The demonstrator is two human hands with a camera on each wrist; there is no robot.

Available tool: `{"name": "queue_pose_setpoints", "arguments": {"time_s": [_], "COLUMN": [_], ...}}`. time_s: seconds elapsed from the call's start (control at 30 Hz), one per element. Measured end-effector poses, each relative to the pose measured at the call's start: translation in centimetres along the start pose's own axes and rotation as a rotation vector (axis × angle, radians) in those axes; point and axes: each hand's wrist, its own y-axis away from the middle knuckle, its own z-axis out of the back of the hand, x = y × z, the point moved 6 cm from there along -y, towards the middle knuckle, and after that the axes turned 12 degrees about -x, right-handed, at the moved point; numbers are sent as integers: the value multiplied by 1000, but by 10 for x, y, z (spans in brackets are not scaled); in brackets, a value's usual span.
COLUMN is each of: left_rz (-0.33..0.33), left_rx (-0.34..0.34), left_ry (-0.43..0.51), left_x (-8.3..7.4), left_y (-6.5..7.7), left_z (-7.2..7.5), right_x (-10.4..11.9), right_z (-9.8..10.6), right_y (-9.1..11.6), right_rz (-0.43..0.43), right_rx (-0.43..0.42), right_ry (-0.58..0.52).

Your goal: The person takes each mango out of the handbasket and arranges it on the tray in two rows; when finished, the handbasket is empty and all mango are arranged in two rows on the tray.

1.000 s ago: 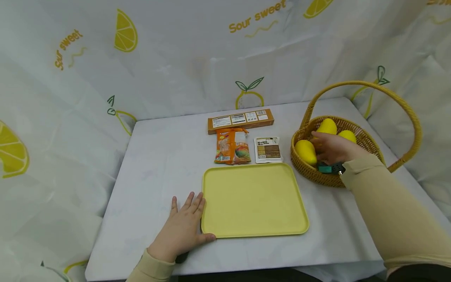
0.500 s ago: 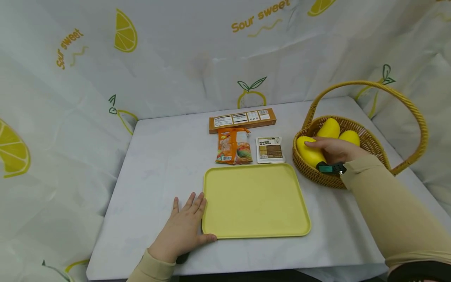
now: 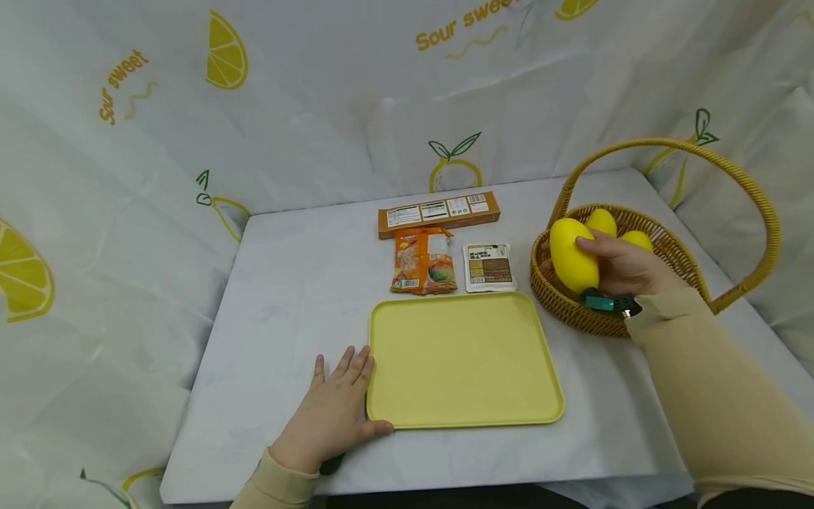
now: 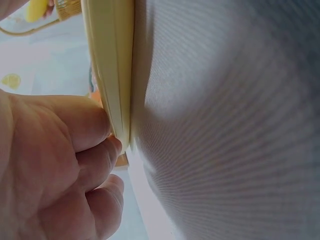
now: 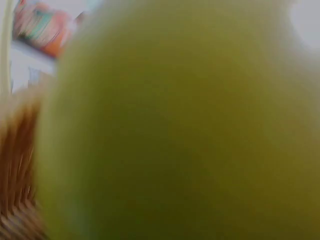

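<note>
A smooth yellow mango (image 3: 574, 256) is in my right hand (image 3: 636, 270), thumb on its near side and fingers round its far side. The hand holds it just above the left part of a wicker basket (image 3: 572, 315). Two more mangoes lie in the basket, one behind (image 3: 601, 221) and one to the right (image 3: 638, 241), partly hidden. In the right wrist view the held mango (image 5: 175, 125) fills nearly everything. My left hand (image 3: 335, 417), fingers spread, rests against the left edge of a yellow tray (image 3: 464, 360); the left wrist view shows its fingers (image 4: 90, 122) touching the tray's side (image 4: 111, 65).
Behind the tray lie an orange snack packet (image 3: 423, 261), a small white-and-brown packet (image 3: 490, 268) and a long brown box (image 3: 439, 214). A tall arched handle (image 3: 725, 164) rises over the basket. Printed white cloth (image 3: 305, 127) hangs behind the table.
My right hand has reached round the left mango, gripped it and lifted it a little off the basket. The left hand stays at the tray.
</note>
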Motion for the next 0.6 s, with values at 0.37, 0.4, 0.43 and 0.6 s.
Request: {"name": "queue_pose_setpoints", "arguments": {"time_s": [0.37,0.4,0.43,0.6], "left_rz": [9,10,11,13], "left_rx": [4,5,5,20], "left_ry": [8,9,10,10], "left_x": [0,1,0,-1], "left_y": [1,1,1,0], "left_z": [1,1,1,0], "right_x": [-5,-7,-9,-20], "right_z": [-34,-37,-39,-56], "right_y": [7,6,5,-1], "right_rz": [96,111,125,223], "right_rx": [134,156,180,191], "right_ry": [-258,-288,-330,-399]}}
